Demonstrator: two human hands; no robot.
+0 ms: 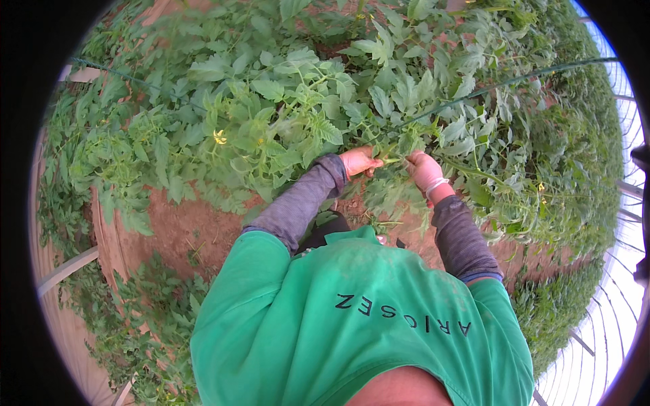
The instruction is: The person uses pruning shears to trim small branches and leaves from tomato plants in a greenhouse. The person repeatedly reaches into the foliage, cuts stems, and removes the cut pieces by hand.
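Among tomato plants, my left hand [361, 161] pinches a pale green tomato stem [390, 160] between thumb and fingers. Close by on the right, my right hand [425, 171], in a thin translucent glove with a white band at the wrist, has its fingers curled at the other end of that short stem. What lies inside its fingers is hidden. Leafy tomato foliage [406, 137] rises just beyond both hands. A dark green twine [487, 91] slants down from the upper right into the leaves above them.
Dense plants with yellow flowers [220, 137] spread ahead and to both sides. Bare reddish soil [177, 228] shows between the rows. A pale post [68, 271] stands at left. The greenhouse's ribbed plastic wall [599, 304] curves along the right.
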